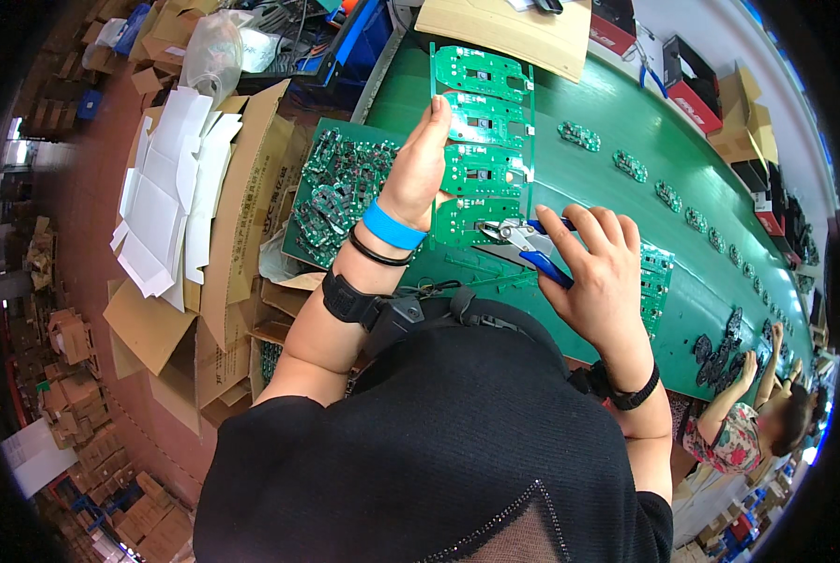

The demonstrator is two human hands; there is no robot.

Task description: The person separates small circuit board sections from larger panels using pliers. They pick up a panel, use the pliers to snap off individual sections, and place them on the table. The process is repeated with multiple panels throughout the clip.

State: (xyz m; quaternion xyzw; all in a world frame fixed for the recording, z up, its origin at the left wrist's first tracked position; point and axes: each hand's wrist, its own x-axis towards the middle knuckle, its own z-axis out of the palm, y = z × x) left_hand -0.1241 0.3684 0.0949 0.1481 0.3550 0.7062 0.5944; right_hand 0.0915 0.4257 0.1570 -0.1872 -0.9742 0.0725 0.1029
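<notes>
A long panel of joined green circuit boards (481, 161) stands out in front of me above the green bench. My left hand (422, 161) grips its left edge, thumb up along the border and the other fingers hidden behind it. My right hand (600, 267) is closed around blue-handled cutting pliers (544, 266). Their metal jaws lie against the lowest board of the panel, near its slot; whether they touch it I cannot tell. Beside my left wrist, a heap of loose small circuit boards (331, 202) lies on a green board.
On the green bench (579, 197), a row of small boards (668, 195) runs toward the far right. More green panels (657, 281) lie beyond my right hand. Cardboard boxes (242, 244) with white sheets (162, 188) stand at left. Another person (734, 432) works at far right.
</notes>
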